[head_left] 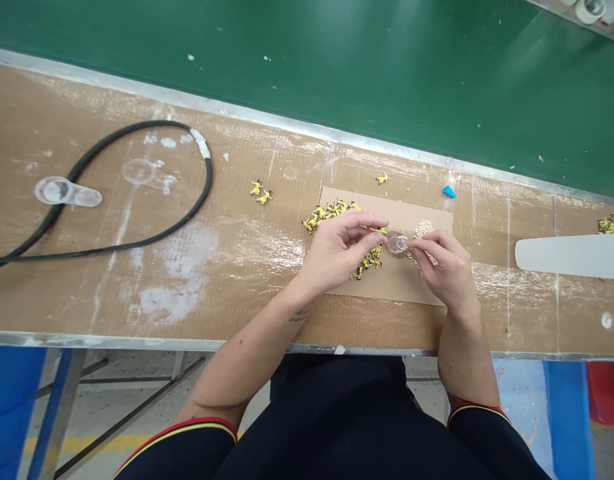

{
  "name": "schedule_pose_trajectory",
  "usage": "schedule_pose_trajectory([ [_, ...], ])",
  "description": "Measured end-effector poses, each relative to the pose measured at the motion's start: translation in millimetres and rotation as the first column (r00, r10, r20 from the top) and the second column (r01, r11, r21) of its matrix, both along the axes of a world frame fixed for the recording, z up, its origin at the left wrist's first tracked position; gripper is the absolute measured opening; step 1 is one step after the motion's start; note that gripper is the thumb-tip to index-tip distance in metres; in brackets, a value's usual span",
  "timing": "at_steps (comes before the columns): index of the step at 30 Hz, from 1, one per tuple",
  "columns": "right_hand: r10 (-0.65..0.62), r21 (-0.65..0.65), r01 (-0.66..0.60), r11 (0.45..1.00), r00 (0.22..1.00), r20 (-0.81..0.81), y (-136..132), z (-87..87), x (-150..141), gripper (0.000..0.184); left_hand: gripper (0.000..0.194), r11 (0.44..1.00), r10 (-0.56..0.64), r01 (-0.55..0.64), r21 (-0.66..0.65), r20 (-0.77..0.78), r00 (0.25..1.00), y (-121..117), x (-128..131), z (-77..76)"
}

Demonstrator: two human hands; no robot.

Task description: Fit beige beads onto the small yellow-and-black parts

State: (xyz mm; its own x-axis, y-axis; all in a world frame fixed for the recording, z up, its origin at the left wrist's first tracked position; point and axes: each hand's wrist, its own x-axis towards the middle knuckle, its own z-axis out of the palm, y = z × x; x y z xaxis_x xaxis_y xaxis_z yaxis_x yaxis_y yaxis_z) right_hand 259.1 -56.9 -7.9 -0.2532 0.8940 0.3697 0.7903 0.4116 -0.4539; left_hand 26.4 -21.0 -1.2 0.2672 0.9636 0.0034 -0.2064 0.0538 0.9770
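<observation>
**Left hand point(339, 250) and right hand point(447, 267) pinch a clear round plastic capsule point(397, 245)**

From the head view, both hands are half-curled, their fingertips holding the capsule between them above a brown cardboard sheet point(387, 290) on a scuffed tan workbench point(237, 293). Small yellow-and-black figures point(327, 215) lie heaped under and far of the left hand; tiny beige beads point(423, 230) sit just far of the right hand.

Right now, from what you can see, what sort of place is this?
Probably a factory assembly line: a green belt, likely a conveyor, runs behind a cardboard-topped workbench, and small yellow parts lie heaped on a cardboard sheet.
</observation>
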Motion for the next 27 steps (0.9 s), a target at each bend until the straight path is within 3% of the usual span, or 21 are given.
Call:
schedule_pose_trajectory([
  [6,-0.037,-0.035,0.027,0.999,0.948,-0.317,-8.2,12.8,-8.3,0.01,0.01,0.998,-0.052,0.05,0.036,0.048,0.998,-5.4,7.0,0.3],
  [11,-0.066,-0.067,0.039,0.997,0.88,-0.471,-15.2,14.6,-17.7,0.004,0.009,0.996,-0.052,0.045,0.078,0.089,0.995,-13.8,13.3,1.1],
  [17,-0.05,-0.063,0.019,0.998,0.838,-0.543,-17.4,13.0,-22.5,0.005,0.009,0.991,-0.075,0.072,0.115,0.02,0.997,-22.3,18.4,0.2],
  [22,0.008,-0.044,-0.044,0.998,0.801,-0.599,-17.1,14.5,-25.2,0.011,0.023,0.995,-0.042,0.043,0.095,-0.006,0.999,-27.4,20.2,2.5],
  [27,-0.009,-0.083,-0.05,0.995,0.81,-0.587,-17.3,14.5,-25.4,0.006,0.026,0.976,0.0,0.022,0.218,-0.101,0.995,-28.7,19.5,2.3],
])
